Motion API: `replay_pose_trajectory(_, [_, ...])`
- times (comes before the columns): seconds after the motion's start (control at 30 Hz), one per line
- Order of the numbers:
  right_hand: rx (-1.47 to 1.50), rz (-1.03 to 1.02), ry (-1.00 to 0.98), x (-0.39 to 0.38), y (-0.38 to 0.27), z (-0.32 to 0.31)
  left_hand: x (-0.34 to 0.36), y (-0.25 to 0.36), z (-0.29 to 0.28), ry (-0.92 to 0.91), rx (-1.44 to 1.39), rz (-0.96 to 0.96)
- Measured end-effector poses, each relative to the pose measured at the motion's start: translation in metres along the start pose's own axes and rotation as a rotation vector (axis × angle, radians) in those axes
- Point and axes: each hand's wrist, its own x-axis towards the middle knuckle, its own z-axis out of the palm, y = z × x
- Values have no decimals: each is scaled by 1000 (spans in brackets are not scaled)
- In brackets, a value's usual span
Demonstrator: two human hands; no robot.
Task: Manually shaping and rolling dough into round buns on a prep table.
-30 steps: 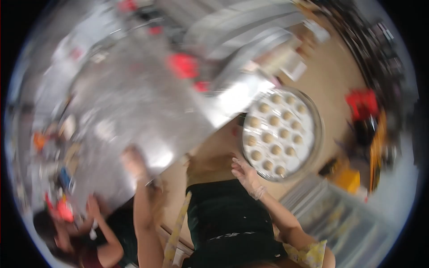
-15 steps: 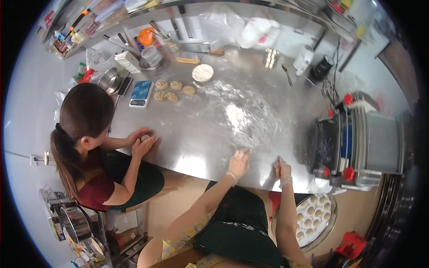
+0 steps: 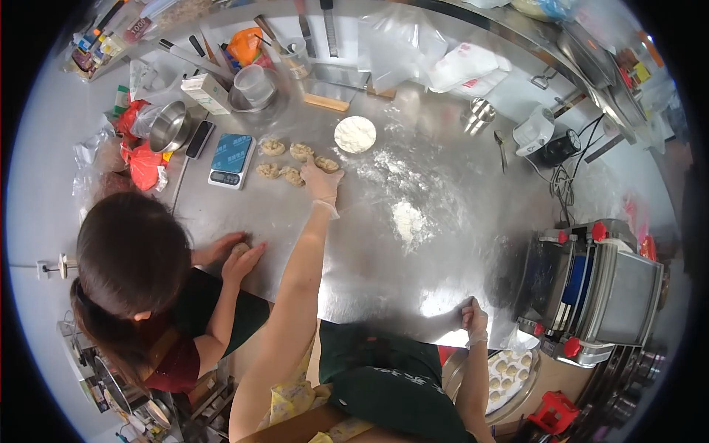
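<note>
My left hand, in a clear glove, reaches far over the steel worktable. Its fingers close about the rightmost lump of dough. Several other beige dough lumps lie just to the left of it. Near the table's front edge, my gloved right hand is closed with the fingers curled in; whatever it may hold is hidden. A round container of white flour stands beyond my left hand. Loose flour is scattered over the middle of the table.
At left, a co-worker's hands cup a small dough piece. A kitchen scale and metal bowl stand beyond. A metal machine with red knobs borders the right; below it sits a tray of round pieces.
My left hand has moved from the front of the table, forward and left, onto a dough lump. My right hand stays near the front edge. The whole view has shifted slightly.
</note>
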Motion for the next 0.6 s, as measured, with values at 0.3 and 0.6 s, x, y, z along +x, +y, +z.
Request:
replay_pose_trajectory(0.3, [7,68,-71,7,0,4,28,-34,-8,-39,-281,-89])
replay_pose_trajectory(0.6, [-154,-502,-528,-71,-80,98,-235,65,-54,-848,-397,234])
